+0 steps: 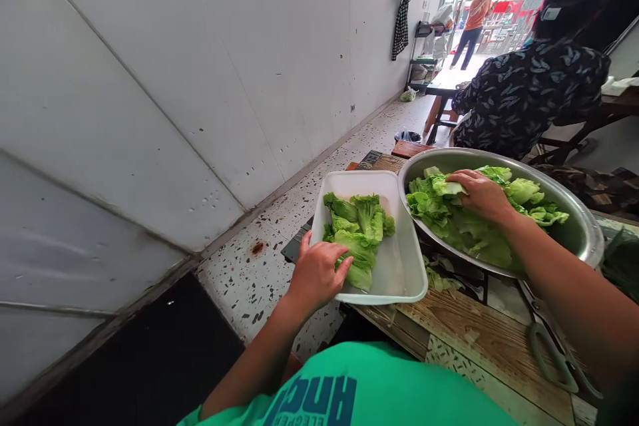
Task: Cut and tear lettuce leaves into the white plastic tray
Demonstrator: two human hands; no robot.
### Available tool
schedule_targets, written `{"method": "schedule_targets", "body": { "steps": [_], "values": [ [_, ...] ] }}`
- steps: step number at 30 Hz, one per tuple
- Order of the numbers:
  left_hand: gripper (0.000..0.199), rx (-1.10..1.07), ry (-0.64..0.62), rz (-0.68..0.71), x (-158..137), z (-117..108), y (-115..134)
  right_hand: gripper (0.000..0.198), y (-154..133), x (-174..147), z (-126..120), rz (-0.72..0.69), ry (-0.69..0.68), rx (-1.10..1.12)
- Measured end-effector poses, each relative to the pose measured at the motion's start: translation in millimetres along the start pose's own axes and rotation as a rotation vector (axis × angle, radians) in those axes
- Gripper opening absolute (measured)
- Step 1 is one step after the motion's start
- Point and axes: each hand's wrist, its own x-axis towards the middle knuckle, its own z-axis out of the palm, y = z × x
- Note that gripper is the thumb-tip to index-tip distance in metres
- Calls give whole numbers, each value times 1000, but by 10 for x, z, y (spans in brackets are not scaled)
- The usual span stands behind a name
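My left hand (319,271) hovers at the near left rim of a white plastic tub (399,279). Its fingers are curved but apart, close to or touching the lettuce leaves (357,239) that lie in the tub. On the right, my right hand (482,194) reaches into a large steel basin (592,239) and has its fingers closed around a pale lettuce leaf (452,186). More lettuce (526,191) fills the basin around that hand, some of it wet or under water. My right palm and thumb are partly hidden.
A pair of scissors (552,356) lies on the wooden table (469,316) under my right forearm. Leaf scraps (439,276) sit between tub and basin. A person in a dark patterned shirt (534,93) sits beyond the basin; another person (476,20) stands by the doorway. A white wall (224,66) runs along the left.
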Motion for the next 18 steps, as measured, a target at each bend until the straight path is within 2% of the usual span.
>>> {"method": "schedule_targets", "body": {
  "steps": [7,9,12,15,18],
  "values": [
    [19,3,-14,-1,-20,0,57,45,41,-16,18,27,-6,45],
    [19,-8,-25,-2,-33,-14,45,47,51,-16,37,-14,-26,7],
    [17,-36,-87,19,41,-107,7,53,35,-15,65,-137,-143,-105],
    [19,44,-94,62,348,-243,-24,52,-26,-19,58,-185,-198,-190],
    [25,221,-99,65,860,-294,-11,46,-116,-33,-6,-150,-202,-218]
  ]
}}
